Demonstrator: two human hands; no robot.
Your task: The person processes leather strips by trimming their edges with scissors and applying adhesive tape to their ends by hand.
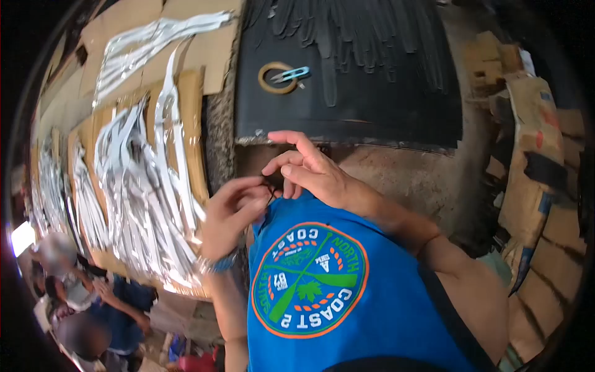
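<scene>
Both my hands meet just above the hem of my blue shirt [347, 310], which has a round printed badge. My left hand [232, 214] has a band on its wrist, and its fingers pinch a thin dark strand [271, 190]. My right hand [310, 170] comes in from the right; its thumb and fingers close on the same strand and its index finger is raised. The strand is too small to tell what it is. Past my hands lies a black sheet [372, 93] with a roll of tape [266, 82] and blue thread snips [292, 74] on it.
Several shiny silver strips [136, 186] lie on cardboard sheets [198, 56] to the left. Stacked cardboard boxes [533, 192] stand on the right. Bare concrete floor [409, 177] shows below the black sheet. Other people [93, 297] sit at lower left.
</scene>
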